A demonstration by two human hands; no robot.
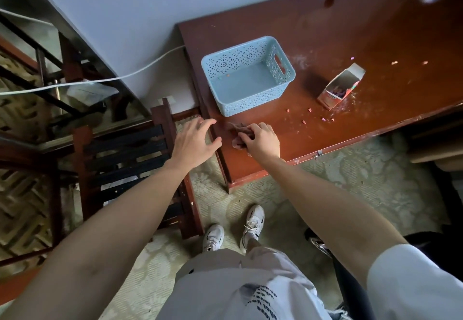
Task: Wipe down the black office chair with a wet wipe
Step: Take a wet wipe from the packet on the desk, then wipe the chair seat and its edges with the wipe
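Well, at 9 o'clock a dark-slatted wooden chair (130,149) stands just beside the counter's (350,31) left end, with a white cable (100,81) running across at 10 o'clock. The left hand (194,141) hovers over the counter's left edge, fingers spread and lightly bent, its grip wide and holding nothing. Just at its 3 o'clock the right hand (263,139) sits on the counter, its grip curled round a crumpled pinkish wet wipe (236,143) lying against the wood. At that hand's 12 o'clock stands a pale blue perforated basket (255,101). At its 2 o'clock stands an open chalk carton (340,86), with chalk bits (309,109) scattered near it. At 4 o'clock a black shape (426,242) shows behind the right arm; whether it is the office chair I cannot tell.
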